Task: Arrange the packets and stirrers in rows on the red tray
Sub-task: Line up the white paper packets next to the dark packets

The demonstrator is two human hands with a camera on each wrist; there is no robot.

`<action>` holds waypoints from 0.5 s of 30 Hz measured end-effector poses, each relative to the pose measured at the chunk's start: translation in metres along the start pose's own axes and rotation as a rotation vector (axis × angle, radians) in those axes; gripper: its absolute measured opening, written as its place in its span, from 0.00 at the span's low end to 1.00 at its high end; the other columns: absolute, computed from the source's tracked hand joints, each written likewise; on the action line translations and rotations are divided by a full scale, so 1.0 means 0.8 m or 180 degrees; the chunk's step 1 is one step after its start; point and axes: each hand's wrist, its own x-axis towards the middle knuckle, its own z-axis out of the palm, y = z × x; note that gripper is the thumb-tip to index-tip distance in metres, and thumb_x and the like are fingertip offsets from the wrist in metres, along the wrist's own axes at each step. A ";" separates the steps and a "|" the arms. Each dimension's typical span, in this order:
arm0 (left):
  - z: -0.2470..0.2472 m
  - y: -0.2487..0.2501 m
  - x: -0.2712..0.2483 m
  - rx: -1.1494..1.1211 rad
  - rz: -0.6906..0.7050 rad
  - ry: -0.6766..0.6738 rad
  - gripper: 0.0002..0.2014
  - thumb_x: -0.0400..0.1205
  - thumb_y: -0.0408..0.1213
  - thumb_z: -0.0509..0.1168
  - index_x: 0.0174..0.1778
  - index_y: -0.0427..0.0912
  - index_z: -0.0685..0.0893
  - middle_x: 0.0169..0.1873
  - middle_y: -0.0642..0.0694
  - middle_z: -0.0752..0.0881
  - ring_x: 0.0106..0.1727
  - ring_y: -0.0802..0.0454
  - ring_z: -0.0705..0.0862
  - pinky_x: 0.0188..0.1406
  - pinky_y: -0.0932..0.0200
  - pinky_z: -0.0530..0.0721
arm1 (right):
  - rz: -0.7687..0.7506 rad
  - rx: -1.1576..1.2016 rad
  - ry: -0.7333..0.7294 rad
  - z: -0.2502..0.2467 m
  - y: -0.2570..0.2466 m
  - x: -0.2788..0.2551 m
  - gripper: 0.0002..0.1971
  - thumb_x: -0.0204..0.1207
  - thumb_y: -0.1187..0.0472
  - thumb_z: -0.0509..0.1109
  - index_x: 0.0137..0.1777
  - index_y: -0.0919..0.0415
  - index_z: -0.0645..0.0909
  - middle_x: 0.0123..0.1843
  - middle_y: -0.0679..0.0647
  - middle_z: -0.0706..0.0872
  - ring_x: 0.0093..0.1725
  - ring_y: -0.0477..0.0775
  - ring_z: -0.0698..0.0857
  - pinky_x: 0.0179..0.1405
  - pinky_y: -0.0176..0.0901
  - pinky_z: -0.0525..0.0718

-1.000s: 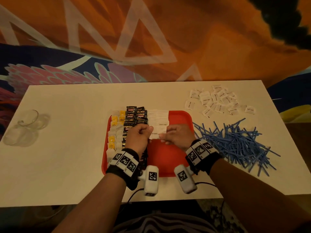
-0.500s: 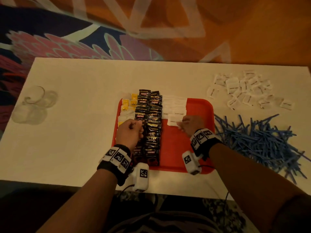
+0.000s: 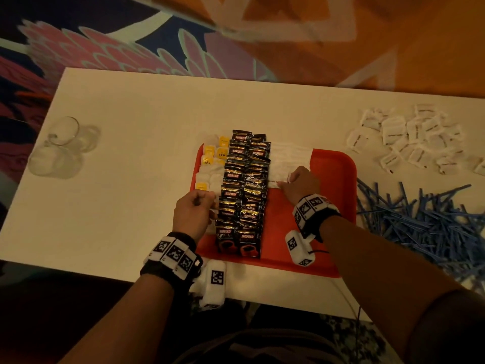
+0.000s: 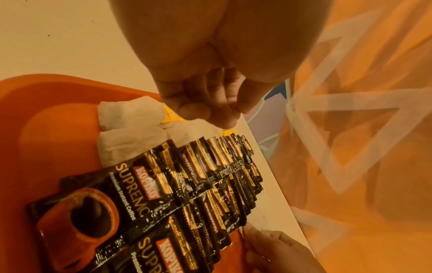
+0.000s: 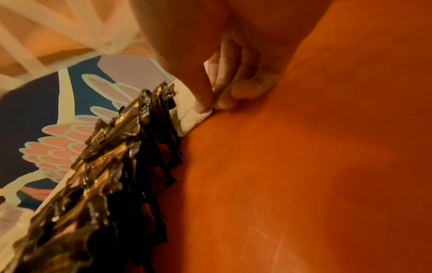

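Red tray [image 3: 341, 164] — white packet [image 3: 280, 179] newly laid in its row, right hand [image 3: 301, 183] pressing it with curled fingertips; left hand [image 3: 193, 214] withdrawn, curled, empty — row lengthening.

Red tray [image 3: 333, 206] glowing on a pale cream counter [image 3: 131, 166], and down its middle run 2 columns of glossy black coffee packets [image 3: 242, 195] with gold bands and red-and-white lettering, an orange cup printed on the nearest ones. Left of them, white tea bags [image 3: 210, 177] with bright yellow tags; right of them, plain white sugar packets [image 3: 287, 164] with small dark print, and more white ones [image 3: 409, 137] loose on the counter above a heap of blue stirrers [image 3: 425, 222]. Behind it all, a backdrop [image 3: 183, 43] of orange, navy and pink feather shapes crossed by white lines, while both wrists wear black bands [image 3: 312, 208] carrying black-and-white square markers.
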 end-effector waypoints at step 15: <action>-0.014 0.002 -0.008 -0.0003 0.0034 -0.0124 0.07 0.85 0.36 0.66 0.43 0.40 0.85 0.36 0.43 0.87 0.30 0.50 0.83 0.33 0.55 0.80 | -0.1039 -0.0914 -0.0405 -0.007 -0.012 -0.024 0.12 0.77 0.65 0.71 0.58 0.55 0.80 0.55 0.53 0.78 0.54 0.52 0.79 0.50 0.41 0.75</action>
